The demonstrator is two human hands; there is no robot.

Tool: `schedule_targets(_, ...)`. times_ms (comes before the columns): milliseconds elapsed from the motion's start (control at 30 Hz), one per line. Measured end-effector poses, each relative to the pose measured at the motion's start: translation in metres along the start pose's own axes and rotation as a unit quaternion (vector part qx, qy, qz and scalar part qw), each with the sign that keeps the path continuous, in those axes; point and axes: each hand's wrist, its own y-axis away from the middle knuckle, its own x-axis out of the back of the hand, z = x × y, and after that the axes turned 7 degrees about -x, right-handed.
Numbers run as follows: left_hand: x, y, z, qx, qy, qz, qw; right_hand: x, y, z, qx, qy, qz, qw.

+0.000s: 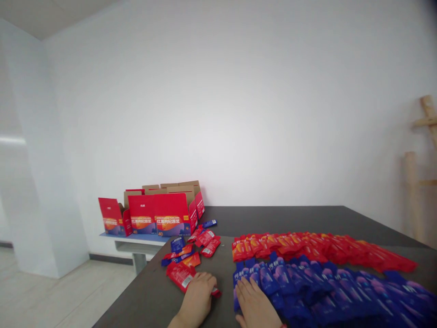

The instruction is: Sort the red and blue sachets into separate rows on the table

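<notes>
My left hand (199,294) is curled over a red pouch (180,275) near the table's front left, and red foil shows on both sides of the fingers. Under the palm the grip is hidden. My right hand (255,301) lies with fingers stretched flat on the left end of a long overlapping row of blue pouches (300,282). Behind that row runs a similar row of red pouches (290,245). Beyond my left hand is a loose pile of red and blue pouches, including a blue pouch (177,244) and a red pouch (210,246).
Several open red cartons (170,207) stand on a lower surface (136,238) at the left, beside the dark table (273,218). One blue pouch (209,223) lies near them. A white wall (239,114) rises behind. A wooden frame (411,191) stands at the far right.
</notes>
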Motion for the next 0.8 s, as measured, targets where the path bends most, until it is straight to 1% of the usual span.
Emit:
schedule_targets(67, 0.005, -0.006, 0.01, -0.019, 0.003, 0.005, 1.0, 0.001, 0.0, -0.001, 0.004, -0.004, 0.02, 1.0)
schedule_targets(167, 0.01, -0.017, 0.02, -0.061, 0.018, -0.007, 0.998, -0.004, -0.001, -0.004, 0.021, -0.016, 0.076, 0.997)
schedule_targets(267, 0.011, -0.025, 0.023, -0.111, 0.037, -0.022, 0.993, -0.012, 0.001, -0.008, 0.013, -0.026, 0.137, 0.99)
schedule_targets(333, 0.008, -0.025, 0.02, -0.118, 0.064, -0.017, 0.991, -0.015, 0.003, -0.01, 0.006, -0.025, 0.15, 0.988)
schedule_targets(400, 0.002, -0.024, 0.014, -0.083, 0.102, 0.012, 0.991, -0.017, 0.005, -0.012, 0.014, -0.026, 0.135, 0.99)
schedule_targets(467, -0.007, -0.024, 0.008, -0.017, 0.127, 0.049, 0.991, -0.019, 0.004, -0.016, 0.042, -0.032, 0.105, 0.993)
schedule_targets(533, -0.016, -0.025, 0.002, 0.05, 0.123, 0.059, 0.989, -0.025, -0.001, -0.022, 0.069, -0.04, 0.078, 0.994)
schedule_targets(567, -0.021, -0.025, 0.0, 0.074, 0.112, 0.05, 0.99, -0.03, -0.005, -0.025, 0.076, -0.042, 0.066, 0.994)
schedule_targets(633, -0.028, -0.027, -0.001, 0.101, 0.085, 0.012, 0.991, -0.043, -0.014, -0.032, 0.063, -0.04, 0.047, 0.996)
schedule_targets(733, -0.032, -0.029, 0.001, 0.114, 0.055, -0.038, 0.991, -0.06, -0.024, -0.04, 0.035, -0.019, 0.024, 0.999)
schedule_targets(800, -0.03, -0.03, 0.003, 0.115, 0.04, -0.06, 0.991, -0.063, -0.027, -0.046, 0.025, 0.007, 0.017, 1.0)
